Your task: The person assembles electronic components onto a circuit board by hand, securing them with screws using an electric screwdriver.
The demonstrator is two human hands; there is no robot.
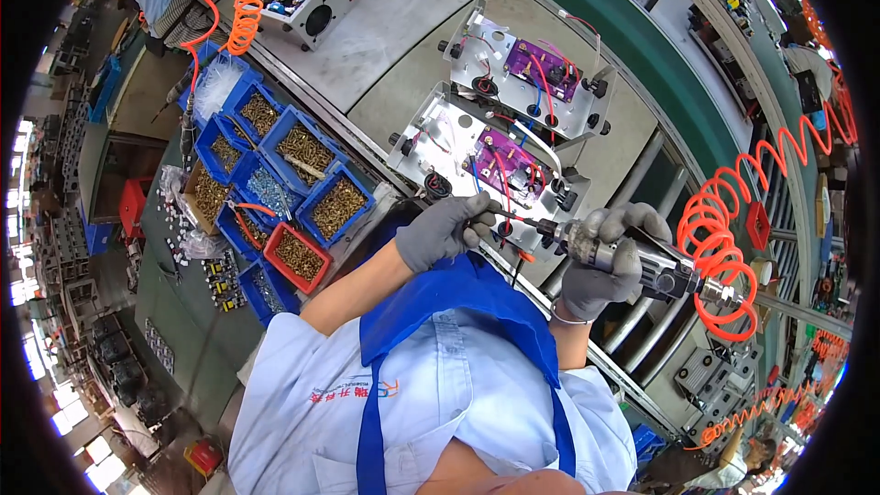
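My right hand (pixel 596 286), in a grey glove, is wrapped round a pneumatic screwdriver (pixel 662 268) lying nearly level, its bit pointing left. My left hand (pixel 438 231), also gloved in grey, has its fingers pinched together at the bit's tip; whatever they hold there is too small to make out. Just beyond both hands sits an open metal chassis (pixel 449 133) with a purple circuit board (pixel 506 165), red and blue wires and black knobs. Behind it stands a second similar chassis (pixel 495 34) with its own purple board (pixel 543 71).
At left, blue bins (pixel 295 148) and a red bin (pixel 295 257) hold small screws and fittings. An orange coiled air hose (pixel 720 220) runs from the screwdriver at right. Another coiled hose (pixel 246 5) hangs upper left, near a finished-looking metal case (pixel 335 0). Rollers (pixel 655 335) lie at right.
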